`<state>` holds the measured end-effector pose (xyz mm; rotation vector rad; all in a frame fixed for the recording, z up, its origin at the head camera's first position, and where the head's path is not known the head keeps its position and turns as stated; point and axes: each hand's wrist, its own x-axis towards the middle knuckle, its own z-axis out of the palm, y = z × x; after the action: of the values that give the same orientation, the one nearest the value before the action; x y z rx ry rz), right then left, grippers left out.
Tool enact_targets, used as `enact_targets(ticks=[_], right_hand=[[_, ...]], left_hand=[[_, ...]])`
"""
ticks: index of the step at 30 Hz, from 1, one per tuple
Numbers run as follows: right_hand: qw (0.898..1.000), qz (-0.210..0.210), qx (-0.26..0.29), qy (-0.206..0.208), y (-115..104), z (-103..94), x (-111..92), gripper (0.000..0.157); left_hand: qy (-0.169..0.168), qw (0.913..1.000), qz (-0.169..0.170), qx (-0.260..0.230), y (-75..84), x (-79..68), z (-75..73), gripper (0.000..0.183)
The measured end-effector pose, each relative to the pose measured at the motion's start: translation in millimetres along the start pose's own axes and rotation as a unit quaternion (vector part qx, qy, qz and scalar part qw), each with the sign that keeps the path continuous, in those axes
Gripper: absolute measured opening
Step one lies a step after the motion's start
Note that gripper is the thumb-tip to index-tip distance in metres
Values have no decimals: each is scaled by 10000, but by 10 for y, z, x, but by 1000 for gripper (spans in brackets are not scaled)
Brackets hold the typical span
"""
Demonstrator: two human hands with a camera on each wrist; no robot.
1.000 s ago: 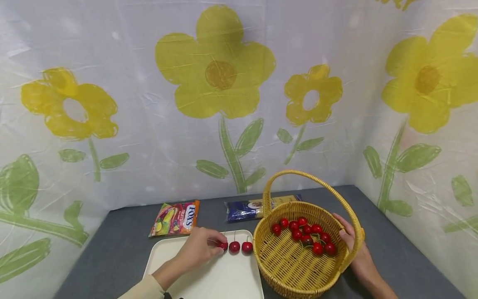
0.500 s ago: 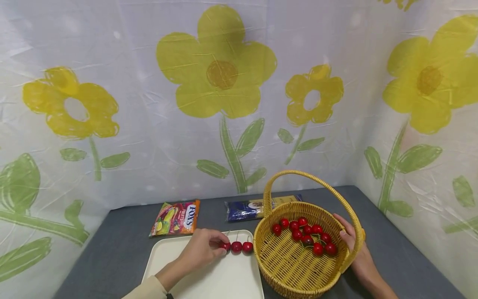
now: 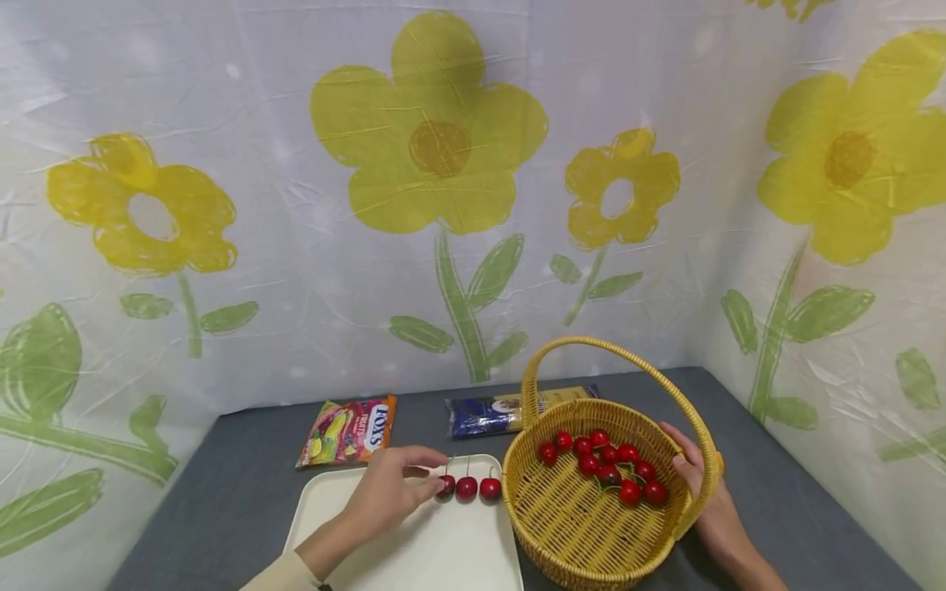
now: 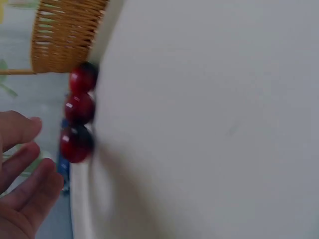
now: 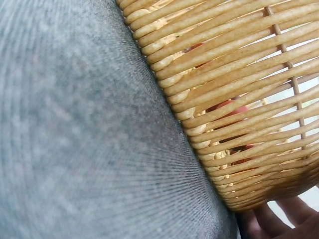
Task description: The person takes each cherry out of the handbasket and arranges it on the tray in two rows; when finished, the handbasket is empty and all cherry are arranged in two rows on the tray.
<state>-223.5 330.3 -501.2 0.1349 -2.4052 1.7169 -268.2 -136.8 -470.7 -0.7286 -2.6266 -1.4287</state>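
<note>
Three dark red cherries with stems stand in a row along the far edge of a cream tray [image 3: 443, 558]: a left cherry [image 3: 446, 487], a middle cherry [image 3: 466, 489] and a right cherry [image 3: 490, 489]. My left hand [image 3: 392, 491] is beside the left cherry, thumb and fingers parted. In the left wrist view its fingers [image 4: 30, 174] hold nothing and show a gap to that cherry [image 4: 76, 144]. My right hand [image 3: 705, 501] holds the right side of a yellow wicker basket [image 3: 569, 533], near the base of its handle. Several cherries [image 3: 608, 474] lie inside the basket.
Behind the tray lies a colourful candy bag [image 3: 346, 431] marked Fox's. A blue and gold packet [image 3: 484, 414] lies behind the basket, partly hidden by it. A flower-printed cloth [image 3: 281, 246] rises behind the dark grey table [image 3: 214, 501].
The left hand pinched the left cherry and nudged it right toward the middle one; now its fingers have parted from it. The right hand and basket have stayed in place.
</note>
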Motion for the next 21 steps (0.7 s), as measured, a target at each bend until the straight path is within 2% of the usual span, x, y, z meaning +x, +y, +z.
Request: enact_targets(ticks=[3,5,12,16,21], right_hand=[[10000,-36,-50,16,4,-4,-2,56],[10000,-46,-74,21,8,-3,-2,56],[9999,16,151,1,1,3,6,56],[9995,28,306,-32,-1,9,9,55],[9995,-21,306,-45,5,10,-21,54]], left_hand=[[101,9994,-52,-316,127,27,-14,24],[-18,9980,-89,-619,215,56,-6,24],[-968,9808,47,-1692,536,235,128,33],[-1395,9738,276,-1776,731,379,256,37],[-1785,9726,501,-1405,975,585,427,39]])
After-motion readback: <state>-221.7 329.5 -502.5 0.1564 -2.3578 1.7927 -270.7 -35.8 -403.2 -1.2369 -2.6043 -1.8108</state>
